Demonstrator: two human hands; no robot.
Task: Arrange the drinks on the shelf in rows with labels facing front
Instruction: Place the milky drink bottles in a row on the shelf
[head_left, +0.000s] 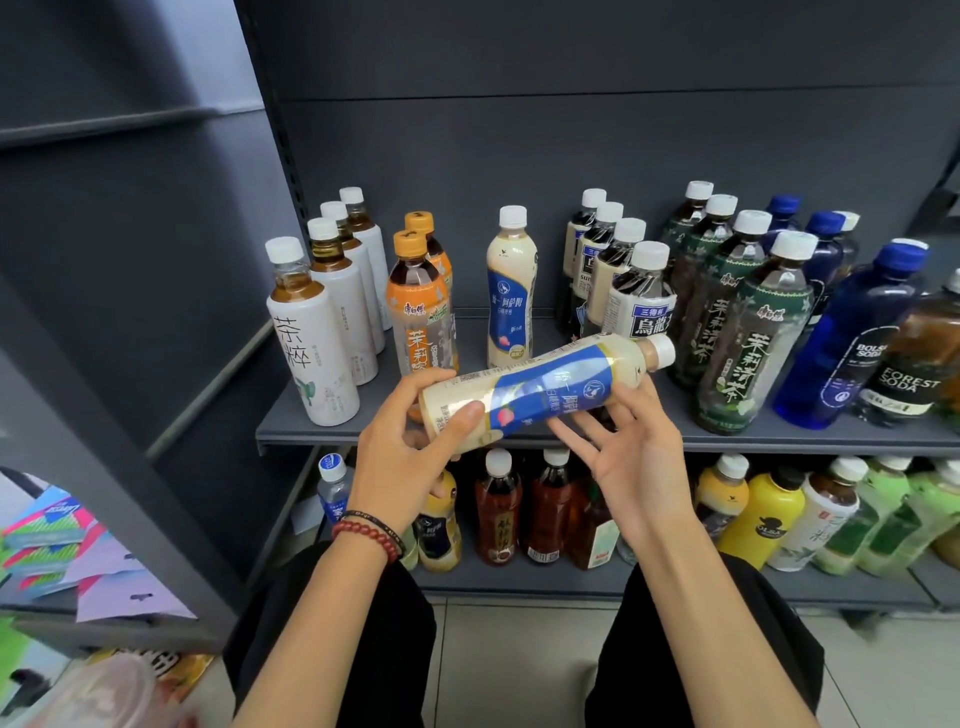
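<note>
While the milk tea bottle (545, 387) lies sideways in the air just in front of the shelf (753, 441), cap pointing right, I judge the step in hand to be standing it in line with its upright twin (511, 291). That twin stands alone at the back of the gap between the orange-capped bottles (418, 306) and the oolong row (641, 296). To do it well I would swing the cap upward first and roll the blue label toward me. Then I would lower the base squarely in front of the twin, keeping clear of the neighbours on either side, since a nudge could topple them. The left grip (410, 447) is closed round the base end, thumb laid across the top and fingers curled beneath. The right grip (639, 457) is spread open, palm up, with straight fingers touching the underside near the neck, supporting rather than clasping.
</note>
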